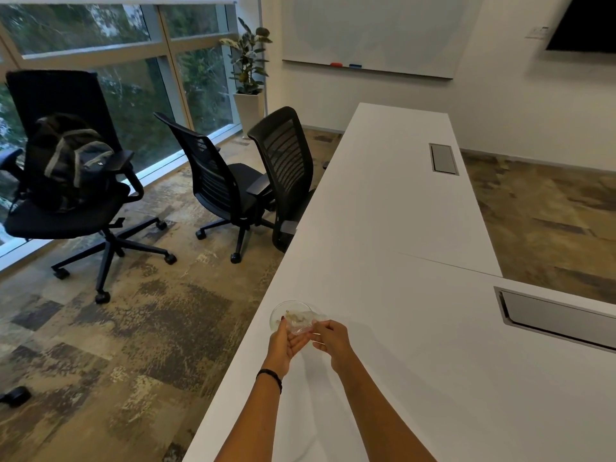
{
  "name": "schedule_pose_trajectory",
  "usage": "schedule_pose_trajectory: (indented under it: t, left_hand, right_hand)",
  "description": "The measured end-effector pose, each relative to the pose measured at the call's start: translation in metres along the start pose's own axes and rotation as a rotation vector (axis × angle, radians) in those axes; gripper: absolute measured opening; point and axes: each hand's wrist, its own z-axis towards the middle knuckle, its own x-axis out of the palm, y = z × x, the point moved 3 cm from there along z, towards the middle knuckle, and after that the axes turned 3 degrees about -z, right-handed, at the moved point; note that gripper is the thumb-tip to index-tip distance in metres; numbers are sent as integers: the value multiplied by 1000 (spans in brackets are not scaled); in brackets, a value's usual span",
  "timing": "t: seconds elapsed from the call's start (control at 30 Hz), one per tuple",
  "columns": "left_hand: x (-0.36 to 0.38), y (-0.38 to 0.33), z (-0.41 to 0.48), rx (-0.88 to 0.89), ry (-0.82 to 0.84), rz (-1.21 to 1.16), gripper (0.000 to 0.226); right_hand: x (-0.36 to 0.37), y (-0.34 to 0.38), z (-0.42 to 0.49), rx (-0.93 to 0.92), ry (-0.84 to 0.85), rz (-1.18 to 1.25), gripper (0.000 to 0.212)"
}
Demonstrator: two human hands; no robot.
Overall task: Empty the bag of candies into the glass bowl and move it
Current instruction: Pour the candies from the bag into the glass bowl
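A small clear glass bowl (290, 313) sits on a long white table (393, 328), right at the table's left edge, with carpeted floor below that edge. Over the bowl's near rim, two hands hold a crumpled clear plastic bag (304, 323), tipped toward the bowl. A few pale pieces show where the bag and bowl overlap; whether these candies are already in the bowl or inside the bag is too small to tell.

The left hand (283, 343), a dark band at its wrist, cups the bag from below on the bowl's near side, fingers curled up around the plastic. The right hand (330, 338), just right of the bowl, pinches the bag's other end between thumb and fingers.

Left of the bowl, out on the carpet, stand three black office chairs (233, 185), the farthest left carrying a backpack (70, 158).

The likely risk is the bowl's place: so close to the edge, a nudge from either hand could slide it off, and candies poured too fast could bounce over the rim onto the floor.
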Motion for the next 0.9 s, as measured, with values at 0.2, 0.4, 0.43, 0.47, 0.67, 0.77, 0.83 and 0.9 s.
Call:
schedule_pose_trajectory:
  t: [0.2,0.4,0.43,0.47,0.67,0.77,0.83,0.9]
  left_hand:
    - [8,7,-10,48,5,33,48]
    - [14,17,-15,63,-27,103,44]
    - [15,19,-18,66,-24,118,42]
    - [17,22,-21,70,-12,123,40]
    - [28,42,-28,71,-8,88,35]
    - [37,55,-31,59,22,116,32]
    - [42,62,-33,60,53,137,33]
    - [47,68,-36,70,70,174,31]
  right_hand:
    - [-16,-4,-20,19,4,-14,11]
    - [-39,-18,-37,28,24,-64,6]
    - [-45,-21,-42,28,30,-79,4]
    - [-51,-26,-47,27,37,-89,4]
    - [-84,-50,-68,60,24,-139,4]
    - [-102,-59,-74,76,-5,-171,4]
    - [-114,-64,-79,80,-28,-177,5]
    - [-125,-67,-85,81,-72,-169,8]
